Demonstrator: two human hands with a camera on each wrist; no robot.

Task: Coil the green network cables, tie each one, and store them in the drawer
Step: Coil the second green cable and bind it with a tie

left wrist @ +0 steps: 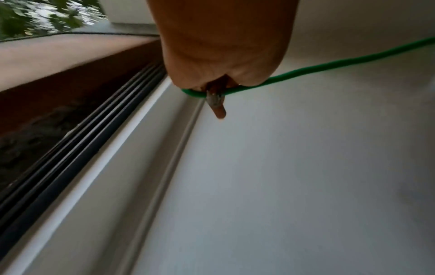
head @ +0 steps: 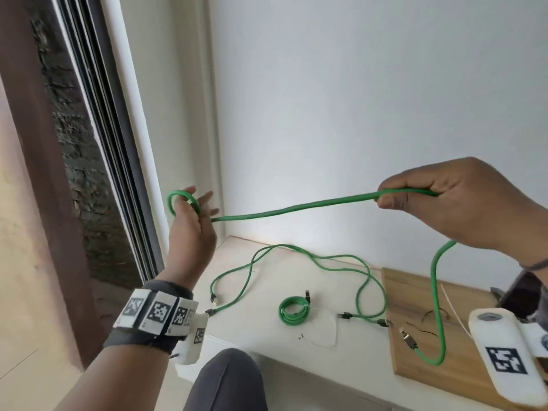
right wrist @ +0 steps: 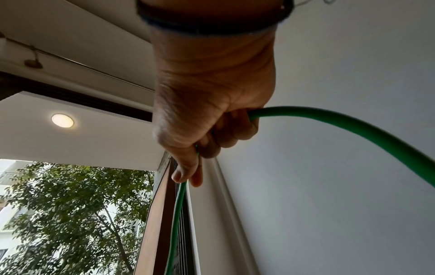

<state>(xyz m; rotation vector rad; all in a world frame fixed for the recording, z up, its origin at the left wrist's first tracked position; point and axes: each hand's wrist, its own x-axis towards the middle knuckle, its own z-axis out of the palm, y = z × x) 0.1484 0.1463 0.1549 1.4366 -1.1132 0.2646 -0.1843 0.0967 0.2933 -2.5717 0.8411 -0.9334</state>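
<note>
A green network cable [head: 296,207] stretches through the air between my hands. My left hand [head: 197,203] is raised near the window, fingers spread, with a small loop of the cable [head: 173,200] round the thumb. In the left wrist view the cable [left wrist: 329,65] runs under my left hand [left wrist: 223,55], its metal connector [left wrist: 213,98] lying against a finger. My right hand [head: 394,198] pinches the cable and grips it in the fist; the right wrist view shows my right hand [right wrist: 212,121] curled round the cable [right wrist: 353,122]. The free end hangs down to a connector [head: 407,338] on the wooden board [head: 415,292]. No drawer shows.
On the white table [head: 267,360] lie a coiled green cable [head: 293,310] and two loose green cables [head: 326,259]. Thin black ties [head: 427,315] and a white strip [head: 453,307] lie on the board. A window frame [head: 118,173] stands at the left, a wall behind.
</note>
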